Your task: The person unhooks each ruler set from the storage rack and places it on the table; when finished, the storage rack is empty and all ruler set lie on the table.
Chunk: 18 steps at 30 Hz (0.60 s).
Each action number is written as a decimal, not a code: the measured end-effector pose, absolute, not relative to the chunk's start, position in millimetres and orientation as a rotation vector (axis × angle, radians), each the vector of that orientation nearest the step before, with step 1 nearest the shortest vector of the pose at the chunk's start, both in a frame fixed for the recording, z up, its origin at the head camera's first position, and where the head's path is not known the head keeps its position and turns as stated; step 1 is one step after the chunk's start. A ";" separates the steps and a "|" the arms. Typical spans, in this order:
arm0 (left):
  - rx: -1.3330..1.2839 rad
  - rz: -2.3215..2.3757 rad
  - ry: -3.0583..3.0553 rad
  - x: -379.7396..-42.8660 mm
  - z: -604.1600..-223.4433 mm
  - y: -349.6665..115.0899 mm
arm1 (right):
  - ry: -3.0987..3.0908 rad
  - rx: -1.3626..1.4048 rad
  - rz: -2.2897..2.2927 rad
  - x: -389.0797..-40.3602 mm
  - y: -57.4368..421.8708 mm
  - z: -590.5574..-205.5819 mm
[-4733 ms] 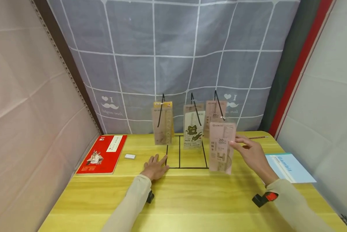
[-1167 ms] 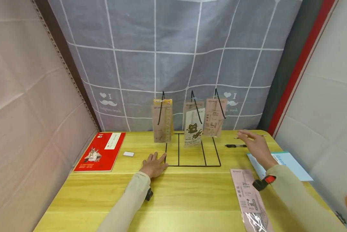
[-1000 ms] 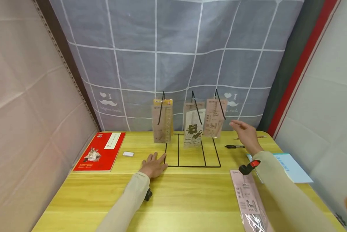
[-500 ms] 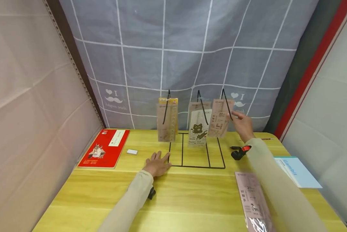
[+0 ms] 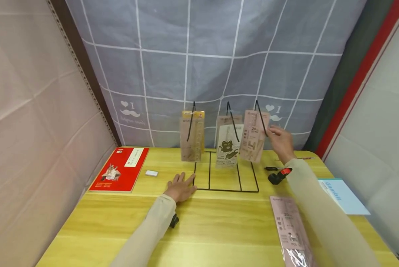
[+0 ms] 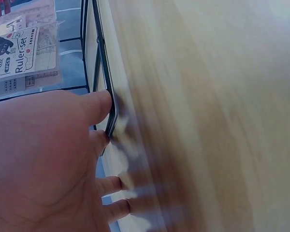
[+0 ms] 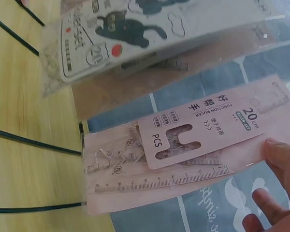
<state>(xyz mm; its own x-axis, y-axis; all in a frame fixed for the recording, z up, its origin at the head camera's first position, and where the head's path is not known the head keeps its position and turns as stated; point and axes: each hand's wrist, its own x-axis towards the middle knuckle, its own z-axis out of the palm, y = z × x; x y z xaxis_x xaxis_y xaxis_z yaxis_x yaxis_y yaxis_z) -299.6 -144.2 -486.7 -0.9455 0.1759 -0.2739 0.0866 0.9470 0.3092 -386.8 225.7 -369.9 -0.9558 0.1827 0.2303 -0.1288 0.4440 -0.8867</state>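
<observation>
My right hand pinches the edge of a pink ruler set packet that hangs on the right hook of a black wire rack. In the right wrist view, the thumb lies on the front of this packet, where clear rulers show through the film. My left hand rests on the table with fingers spread, thumb against the rack's base wire. Another pink ruler set packet lies flat on the table beside my right forearm.
A white cat ruler set hangs on the middle hook, a pink and yellow packet on the left one. Around the rack lie a red book, a white eraser, a black pen, a pencil and a light blue notebook.
My right hand let go of one pink ruler set, now on the table, then moved left and took hold of the hanging one, which has shifted slightly forward. The left hand stayed put.
</observation>
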 end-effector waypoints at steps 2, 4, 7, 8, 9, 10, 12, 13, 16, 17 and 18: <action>0.198 0.424 2.804 -296.7 -480.6 -142.3 | -2.395 -0.043 1.520 -383.5 225.5 -368.5; 0.207 0.411 2.808 -294.8 -478.2 -141.5 | -2.394 -0.033 1.517 -379.4 225.6 -367.2; 0.207 0.396 2.810 -294.5 -477.2 -141.2 | -2.410 -0.013 1.503 -372.3 226.7 -366.9; 0.207 0.391 2.809 -295.1 -478.0 -141.2 | -2.427 -0.006 1.498 -369.1 227.6 -366.7; 0.209 0.387 2.806 -295.2 -477.9 -141.3 | -2.444 -0.004 1.496 -366.1 228.7 -366.8; 0.209 0.391 2.802 -295.3 -478.3 -141.5 | -2.462 -0.004 1.496 -363.0 229.8 -366.8; 0.210 0.400 2.792 -295.7 -478.6 -141.7 | -2.500 -0.013 1.493 -357.0 232.1 -366.5; 0.212 0.405 2.788 -295.6 -478.6 -141.6 | -2.519 -0.019 1.485 -354.6 233.5 -366.6; 0.212 0.410 2.789 -296.1 -480.3 -142.7 | -2.557 -0.016 1.448 -347.2 235.6 -366.4; 0.209 0.409 2.790 -296.5 -480.4 -142.9 | -2.565 -0.012 1.432 -344.9 236.0 -366.4; 0.205 0.406 2.791 -296.2 -480.2 -143.0 | -2.571 -0.007 1.425 -342.4 235.9 -366.6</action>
<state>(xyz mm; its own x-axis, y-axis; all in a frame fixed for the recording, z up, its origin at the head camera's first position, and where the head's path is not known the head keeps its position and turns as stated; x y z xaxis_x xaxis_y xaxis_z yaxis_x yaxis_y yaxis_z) -296.2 -143.0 -480.2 -0.9410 0.1838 -0.2842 0.0952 0.9495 0.2991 -342.4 235.9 -366.6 -0.9796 0.1014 0.1735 -0.0934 0.5349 -0.8397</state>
